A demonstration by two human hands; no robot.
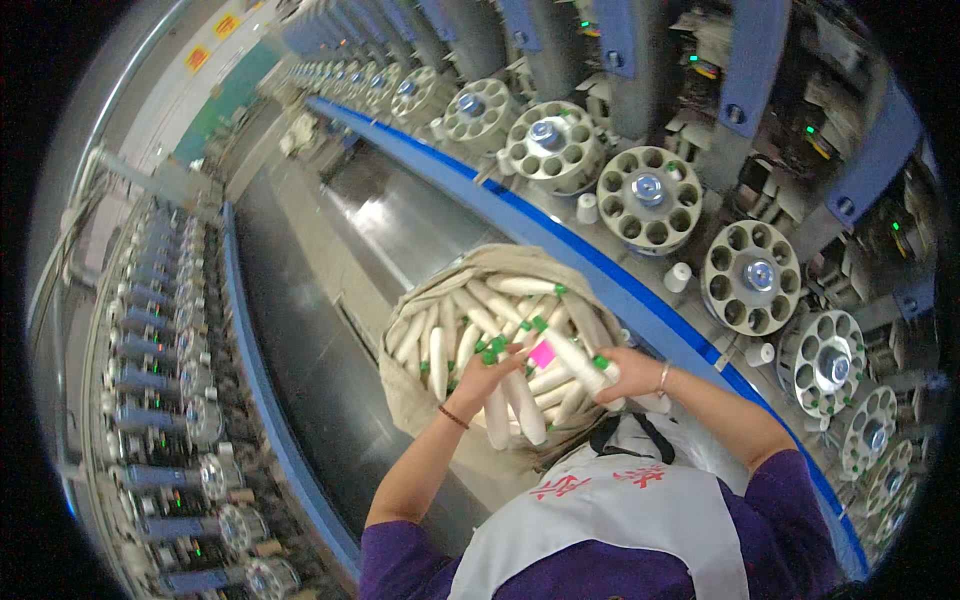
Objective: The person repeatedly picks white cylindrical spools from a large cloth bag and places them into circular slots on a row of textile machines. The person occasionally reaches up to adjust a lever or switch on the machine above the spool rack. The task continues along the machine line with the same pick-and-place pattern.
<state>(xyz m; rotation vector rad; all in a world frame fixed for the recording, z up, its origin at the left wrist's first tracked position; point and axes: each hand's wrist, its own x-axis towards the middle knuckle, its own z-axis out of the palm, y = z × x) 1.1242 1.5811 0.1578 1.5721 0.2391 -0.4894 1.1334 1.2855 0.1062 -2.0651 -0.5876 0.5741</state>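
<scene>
A beige cloth sack, its mouth open, is full of white yarn bobbins with green ends. My left hand is closed round the green ends of a few bobbins, and their white bodies hang below it. My right hand, over the sack's right side, is closed on a yarn bobbin that slants up toward the left. A green tip shows at its thumb. A bright pink patch shows between the two hands; what it belongs to I cannot make out.
On the right runs a winding machine with a blue edge rail and round magazines with holes. White cones stand between them. Another row of machines lines the left. A dark floor aisle lies between.
</scene>
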